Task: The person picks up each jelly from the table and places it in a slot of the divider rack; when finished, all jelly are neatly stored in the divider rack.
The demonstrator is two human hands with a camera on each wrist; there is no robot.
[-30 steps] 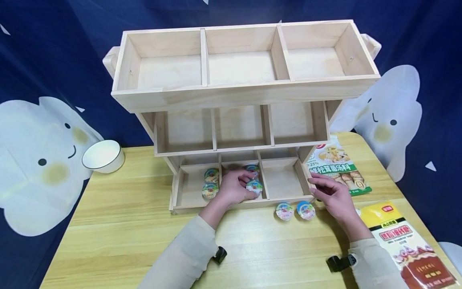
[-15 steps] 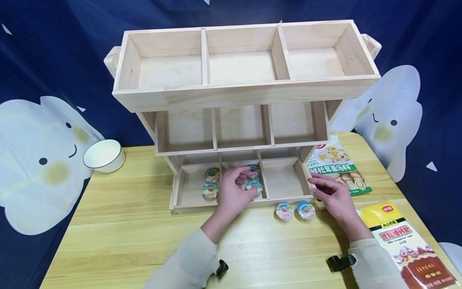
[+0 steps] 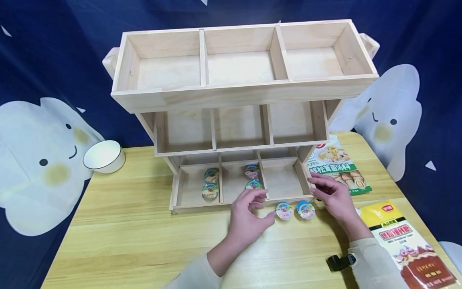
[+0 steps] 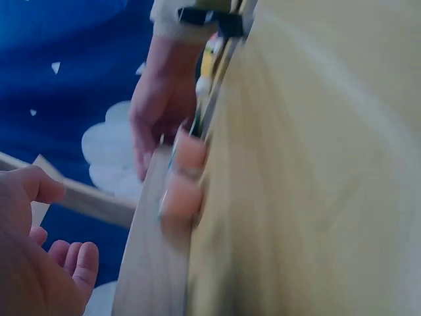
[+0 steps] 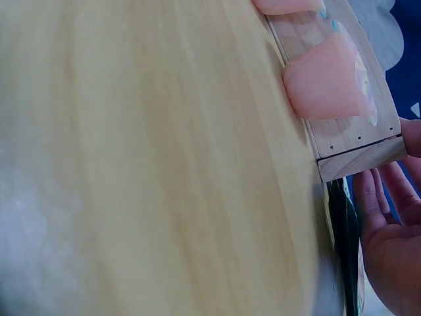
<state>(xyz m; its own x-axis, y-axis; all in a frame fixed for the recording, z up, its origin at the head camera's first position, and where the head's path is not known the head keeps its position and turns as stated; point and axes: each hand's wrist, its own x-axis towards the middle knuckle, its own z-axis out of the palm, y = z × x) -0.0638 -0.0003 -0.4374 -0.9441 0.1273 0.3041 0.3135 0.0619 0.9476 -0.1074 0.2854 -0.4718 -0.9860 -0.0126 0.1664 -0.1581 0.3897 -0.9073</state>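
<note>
My left hand (image 3: 249,218) is over the front edge of the bottom wooden drawer (image 3: 202,208), fingers loosely bent and holding nothing. Its thumb tip is right beside a pink jelly cup (image 3: 284,211) with a printed foil lid. A second jelly cup (image 3: 306,210) stands to the right of that one, both on the table before the drawer. My right hand (image 3: 335,198) holds the drawer's right front corner with thumb and fingers. Inside, two jelly cups (image 3: 210,191) lie in the left compartment and two more (image 3: 251,171) in the middle one, the nearer partly behind my left fingers.
The wooden rack's middle tier (image 3: 242,150) and top tier (image 3: 245,94) overhang the drawer. A white bowl (image 3: 104,156) stands at the back left of the table. On the right lie a green-and-white food packet (image 3: 339,164) and a yellow-and-red pouch (image 3: 408,245).
My left hand has let go of the jelly cup in the middle compartment and come out of the drawer, forward and right toward the cups on the table. My right hand stays at the corner.
</note>
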